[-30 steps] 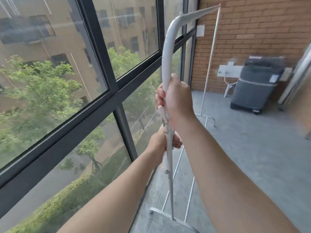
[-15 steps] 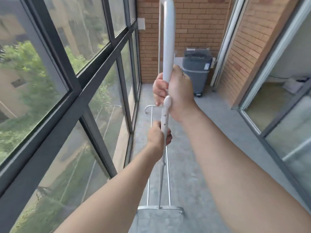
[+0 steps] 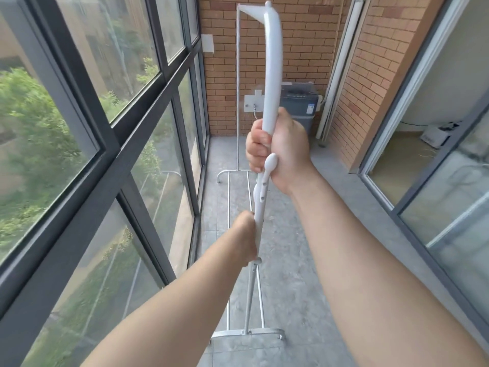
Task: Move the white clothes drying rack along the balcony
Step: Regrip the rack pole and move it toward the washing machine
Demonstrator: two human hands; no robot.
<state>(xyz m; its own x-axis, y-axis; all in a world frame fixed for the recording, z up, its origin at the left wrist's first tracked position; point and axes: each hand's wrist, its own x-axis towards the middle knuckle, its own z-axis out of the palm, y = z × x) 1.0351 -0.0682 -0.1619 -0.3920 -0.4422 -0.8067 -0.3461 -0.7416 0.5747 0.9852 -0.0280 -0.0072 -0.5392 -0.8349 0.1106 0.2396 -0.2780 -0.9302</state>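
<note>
The white clothes drying rack (image 3: 272, 64) stands lengthwise on the grey balcony floor, beside the window wall. Its near upright rises in front of me and bends at the top into the top bar. My right hand (image 3: 281, 147) is closed around that upright at chest height, just above a white knob. Lower on the same post, my left hand (image 3: 244, 235) grips it too. The near foot bar (image 3: 248, 332) rests on the floor below my arms. The far upright and far foot stand near the brick end wall.
Dark-framed windows (image 3: 148, 107) run along the left. A brick wall closes the far end, with a grey washing machine (image 3: 299, 107) against it. On the right are a brick pillar and sliding glass doors (image 3: 449, 181). The grey floor (image 3: 317, 207) stretches between rack and doors.
My view has swung right from the windows to look straight down the balcony. The rack has turned to run parallel to the windows. Both hands keep their grip on the upright.
</note>
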